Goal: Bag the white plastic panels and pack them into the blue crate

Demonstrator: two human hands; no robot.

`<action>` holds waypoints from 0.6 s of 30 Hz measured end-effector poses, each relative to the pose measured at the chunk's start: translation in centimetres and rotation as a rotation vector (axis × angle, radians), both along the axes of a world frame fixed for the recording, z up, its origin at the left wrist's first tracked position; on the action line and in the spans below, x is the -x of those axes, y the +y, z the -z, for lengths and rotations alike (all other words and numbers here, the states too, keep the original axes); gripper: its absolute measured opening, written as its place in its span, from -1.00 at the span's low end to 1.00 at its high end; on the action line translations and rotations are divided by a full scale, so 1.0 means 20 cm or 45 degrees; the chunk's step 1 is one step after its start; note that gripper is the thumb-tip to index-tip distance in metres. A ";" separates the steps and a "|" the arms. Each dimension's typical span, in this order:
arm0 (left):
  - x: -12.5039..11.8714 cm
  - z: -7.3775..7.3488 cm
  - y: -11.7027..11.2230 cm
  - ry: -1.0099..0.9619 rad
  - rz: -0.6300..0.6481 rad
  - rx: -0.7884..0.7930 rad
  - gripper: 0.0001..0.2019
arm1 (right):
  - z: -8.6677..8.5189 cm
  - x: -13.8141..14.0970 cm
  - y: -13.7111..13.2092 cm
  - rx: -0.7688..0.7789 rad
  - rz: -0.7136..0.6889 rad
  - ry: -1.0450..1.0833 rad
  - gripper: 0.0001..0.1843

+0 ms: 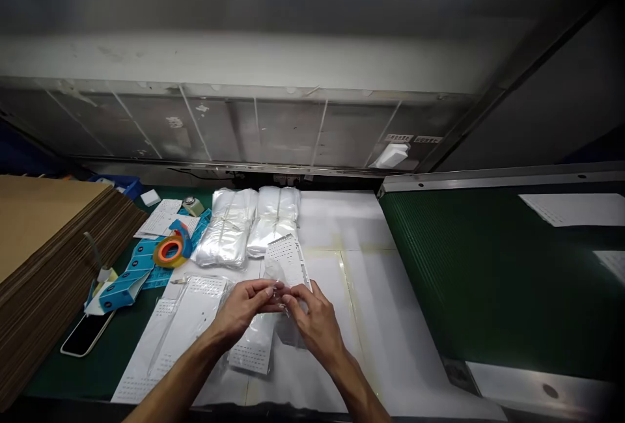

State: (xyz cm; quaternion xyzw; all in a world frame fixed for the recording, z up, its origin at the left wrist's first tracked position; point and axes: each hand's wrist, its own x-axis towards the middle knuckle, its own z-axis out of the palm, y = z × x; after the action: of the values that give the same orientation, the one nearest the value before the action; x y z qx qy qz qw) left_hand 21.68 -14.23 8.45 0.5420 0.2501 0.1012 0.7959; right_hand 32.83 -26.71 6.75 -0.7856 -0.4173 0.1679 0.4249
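Clear plastic film (275, 271): pinching it now with left hand (244, 306) and right hand (315, 315), nearly fingertip to fingertip, at a printed white card's (290, 260) lower end, over white sheeting (361, 332), near two tied bundles (227, 228).

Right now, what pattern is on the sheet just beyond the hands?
White with rows of dark marks; the sheet shows best in the head view.
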 end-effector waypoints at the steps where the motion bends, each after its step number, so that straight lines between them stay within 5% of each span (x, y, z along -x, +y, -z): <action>1: 0.05 0.02 -0.01 0.014 -0.056 0.034 -0.64 | 0.00 0.04 -0.01 0.012 -0.027 -0.017 -0.70; 6: 0.26 0.10 -0.05 -0.021 -0.304 0.326 -0.78 | 0.03 0.18 -0.02 0.108 -0.023 -0.162 -0.68; 10: 0.37 0.09 -0.06 -0.129 -0.117 0.545 -0.84 | 0.02 0.21 0.01 0.195 0.041 -0.251 -0.68; 12: 0.40 0.10 -0.04 -0.092 -0.065 0.327 -0.82 | -0.01 0.19 0.02 0.216 0.048 -0.163 -0.70; 16: 0.40 0.18 0.00 0.215 -0.210 -0.429 -0.72 | -0.13 0.10 -0.08 0.167 0.141 -0.001 -0.74; 18: 0.38 0.21 0.02 0.272 -0.252 -0.500 -0.70 | -0.17 0.08 -0.18 0.043 0.314 0.144 -0.72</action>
State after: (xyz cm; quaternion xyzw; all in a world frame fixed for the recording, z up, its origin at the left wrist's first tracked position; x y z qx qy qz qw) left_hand 14.09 -13.89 4.25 0.6669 0.3601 0.1675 0.6305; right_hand 31.19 -30.37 10.22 -0.8272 -0.2900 0.1655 0.4520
